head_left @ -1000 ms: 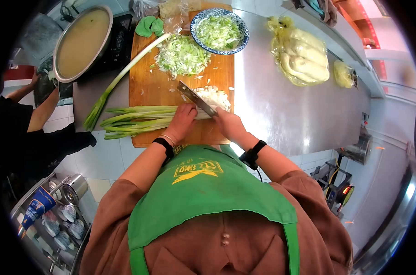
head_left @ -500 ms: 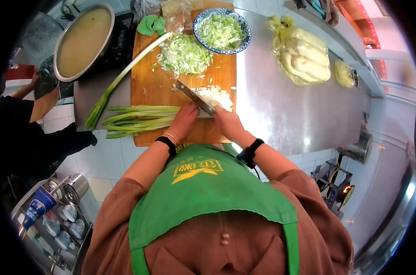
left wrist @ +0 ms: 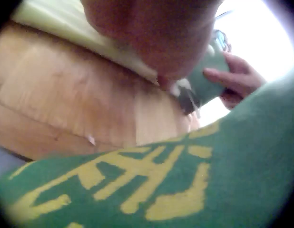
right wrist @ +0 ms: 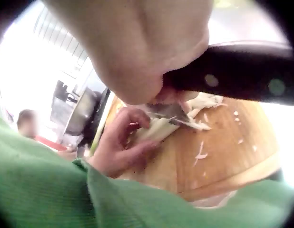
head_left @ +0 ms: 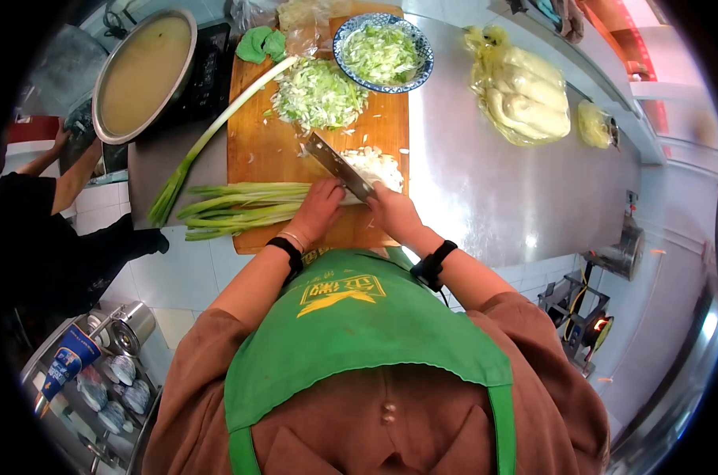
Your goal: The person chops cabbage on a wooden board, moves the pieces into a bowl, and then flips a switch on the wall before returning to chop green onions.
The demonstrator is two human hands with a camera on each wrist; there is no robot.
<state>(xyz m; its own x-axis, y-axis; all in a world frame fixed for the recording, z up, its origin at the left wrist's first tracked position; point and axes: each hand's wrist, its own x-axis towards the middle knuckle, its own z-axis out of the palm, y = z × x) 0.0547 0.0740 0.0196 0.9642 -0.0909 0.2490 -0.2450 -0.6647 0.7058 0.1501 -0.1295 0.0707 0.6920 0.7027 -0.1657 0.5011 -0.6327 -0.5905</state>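
Note:
On the wooden cutting board (head_left: 264, 150) lies a bunch of scallions (head_left: 248, 207), green tops to the left and white ends to the right. My left hand (head_left: 319, 210) holds the white stalks down, its fingers curled over them next to the blade; the right wrist view shows thumb and fingers around the stalks (right wrist: 156, 130). My right hand (head_left: 396, 215) grips a broad kitchen knife (head_left: 339, 165) by its dark riveted handle (right wrist: 242, 73). The blade slants across the stalks at the cut end. Just beyond it sits a pile of sliced scallion whites (head_left: 377, 168).
Farther back are a heap of chopped scallion (head_left: 319, 95) and a patterned bowl (head_left: 341, 70) of more. One long scallion (head_left: 216, 127) lies across the board's left edge. A pan of cloudy liquid (head_left: 145, 75) stands left, bagged pale food (head_left: 525, 99) right. Another person (head_left: 50, 190) stands left.
The knife has made small shifts at the stalks' cut end, its tip now slightly to the right. My left hand stays on the bunch. The board sits slightly more to the right in view.

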